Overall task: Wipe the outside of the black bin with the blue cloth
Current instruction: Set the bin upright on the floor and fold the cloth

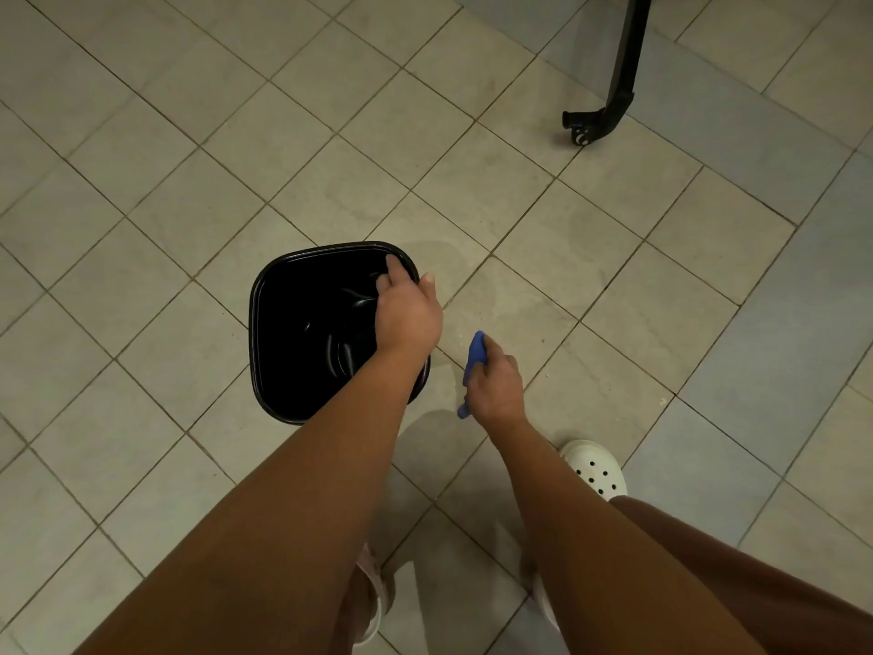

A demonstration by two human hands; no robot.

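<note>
While left grip (407, 314) holds the black plastic bin (302, 333) by its rim, right grip (493, 385) clutches crumpled blue cloth (476, 354). Outer wall: just left.

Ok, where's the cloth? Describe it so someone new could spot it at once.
On the beige tiled floor stands an open glossy black bin, its rim gripped by the left hand. Just right of it, the right hand grips a bunched blue cloth, the only vivid blue thing nearby.
</note>
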